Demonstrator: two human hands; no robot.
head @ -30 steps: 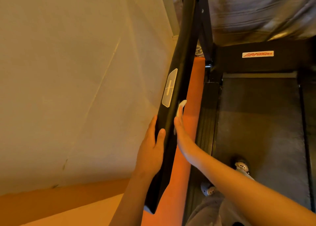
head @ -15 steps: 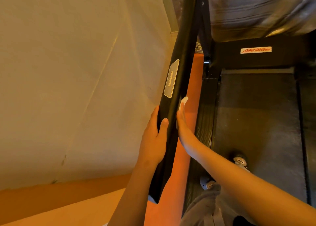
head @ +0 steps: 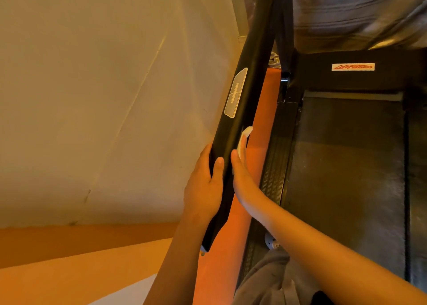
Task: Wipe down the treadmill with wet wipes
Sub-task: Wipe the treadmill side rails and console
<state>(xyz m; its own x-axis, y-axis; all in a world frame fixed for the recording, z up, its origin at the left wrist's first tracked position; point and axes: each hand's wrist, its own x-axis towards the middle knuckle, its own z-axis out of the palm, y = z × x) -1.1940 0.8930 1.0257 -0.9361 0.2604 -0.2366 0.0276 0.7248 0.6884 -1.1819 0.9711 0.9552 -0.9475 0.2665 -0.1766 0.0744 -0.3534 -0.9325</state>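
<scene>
A beige wall [head: 92, 96] fills the left side, and below it lies a band of orange floor [head: 69, 242].

The left hand [head: 203, 189] grips the lower part of the treadmill's black handrail [head: 254, 57]. Its fingers are curled round the rail's wall side and its thumb lies along the top. The handrail runs at a slant from the top centre down to its end, just below that hand. A grey label [head: 235, 92] marked with a plus sign sits on the rail above the hands.

The right hand [head: 242, 180] lies flat against the rail's inner side, just beside the left thumb. Its fingers are straight and press a white wet wipe [head: 245, 138] to the black surface. The wipe's upper end sticks out past the fingertips and folds away from the rail, just below the grey label.

Another strip of orange floor shows between the handrail and the treadmill deck. Right of it come the ribbed side rail [head: 275, 161] and then the dark belt [head: 346, 166]. At the head of the belt the black motor cover [head: 392, 73] carries a white logo plate [head: 353, 66] with red lettering. A grey cloth cover [head: 358, 11] hangs over the top right corner. Grey trousers [head: 272, 281] show at the bottom edge under the right forearm, above the side rail.
</scene>
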